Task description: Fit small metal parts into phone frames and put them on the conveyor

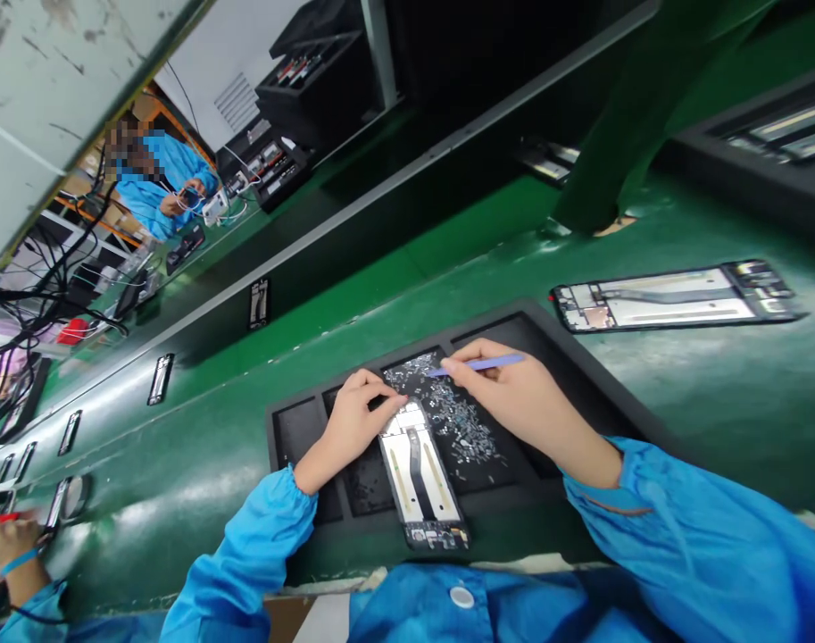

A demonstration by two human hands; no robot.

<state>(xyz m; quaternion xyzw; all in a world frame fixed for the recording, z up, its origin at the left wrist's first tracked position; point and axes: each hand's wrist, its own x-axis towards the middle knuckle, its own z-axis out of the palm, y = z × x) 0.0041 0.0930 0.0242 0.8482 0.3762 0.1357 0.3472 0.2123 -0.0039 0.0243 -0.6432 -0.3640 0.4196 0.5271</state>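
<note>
An opened phone [420, 473] lies tilted across the front rim of a black foam tray [373, 513], its white inner plate and dark flat cable facing up. My left hand [357, 415] is closed at the phone's far end, thumb and fingers on its top edge. Many tiny silvery parts [464, 424] are scattered in the tray's middle compartment. Over them my right hand [520, 393] pinches a slim purple pen-like tool [487, 363], its tip pointing left toward the parts. What the tip touches is too small to tell.
Another opened phone [675, 297] lies on the green bench to the right. Several more phone frames lie along the line at left, one being a small unit [160, 379]. A green post [614, 134] rises behind the tray. Co-workers [162, 183] sit at far left and near left.
</note>
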